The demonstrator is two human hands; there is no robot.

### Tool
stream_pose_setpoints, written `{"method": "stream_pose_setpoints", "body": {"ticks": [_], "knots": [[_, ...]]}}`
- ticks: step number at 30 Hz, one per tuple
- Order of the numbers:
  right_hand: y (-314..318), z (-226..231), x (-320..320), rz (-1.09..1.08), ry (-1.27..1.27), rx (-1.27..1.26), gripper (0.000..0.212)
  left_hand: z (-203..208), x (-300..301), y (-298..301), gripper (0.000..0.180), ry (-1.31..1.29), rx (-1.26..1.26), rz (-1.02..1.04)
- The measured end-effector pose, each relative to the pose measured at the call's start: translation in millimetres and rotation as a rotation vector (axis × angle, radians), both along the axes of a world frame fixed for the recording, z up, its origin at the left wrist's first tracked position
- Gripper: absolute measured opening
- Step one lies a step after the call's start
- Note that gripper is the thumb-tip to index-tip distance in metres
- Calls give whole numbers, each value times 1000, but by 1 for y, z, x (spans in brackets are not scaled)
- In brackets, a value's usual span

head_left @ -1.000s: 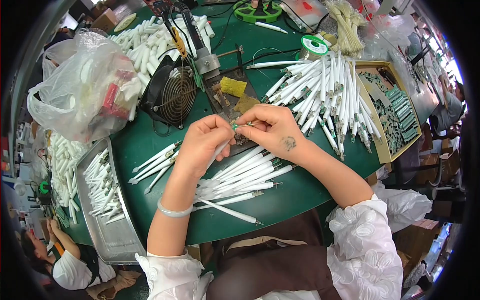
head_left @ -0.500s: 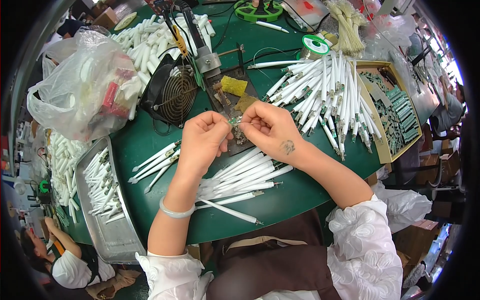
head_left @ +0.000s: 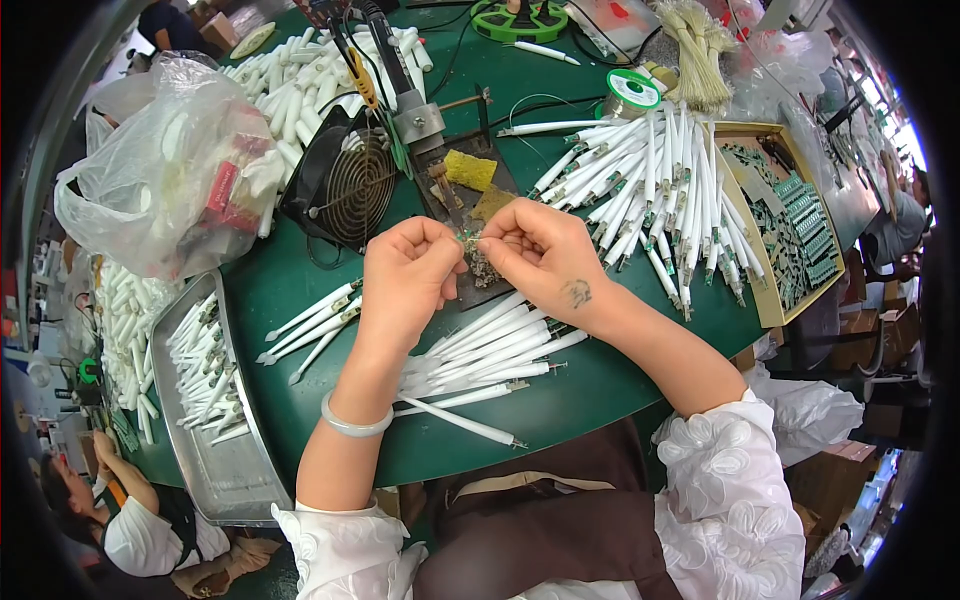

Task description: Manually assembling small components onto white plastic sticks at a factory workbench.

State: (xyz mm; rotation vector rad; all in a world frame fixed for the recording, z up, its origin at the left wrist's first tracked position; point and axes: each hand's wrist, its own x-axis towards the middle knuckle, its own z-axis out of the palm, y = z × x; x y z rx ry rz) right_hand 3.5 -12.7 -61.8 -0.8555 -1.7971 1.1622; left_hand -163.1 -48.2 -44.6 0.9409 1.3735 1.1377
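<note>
Left hand (head_left: 410, 275) pinches tiny green bit (head_left: 466, 239); right hand (head_left: 540, 258) pinched beside, can't tell round what. Smooth white sticks (head_left: 490, 352) near.

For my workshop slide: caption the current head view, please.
Left hand and right hand meet at a small green part above a green table strewn with white sticks.

Green bench (head_left: 590, 390) is carrying one black round-grilled fan (head_left: 352, 190), one silver metal tray (head_left: 238, 462), one green-and-white wire spool (head_left: 633, 88), two yellowish sponge pieces (head_left: 470, 170), one yellow cardboard box (head_left: 774, 308); slim white tubes (head_left: 460, 420) are overlapping, uncountable.
</note>
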Motion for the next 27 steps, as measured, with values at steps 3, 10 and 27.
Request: {"method": "stream_pose_setpoints", "body": {"ticks": [3, 10, 27], "knots": [[0, 2, 4, 31, 28, -49, 7, 0, -4, -1, 7, 7, -13, 1], [5, 12, 18, 82, 11, -224, 9, 5, -14, -7, 5, 39, -51, 23], [17, 11, 50, 355, -620, 357, 8, -13, -55, -75, 6, 1288, 465, 30]]}}
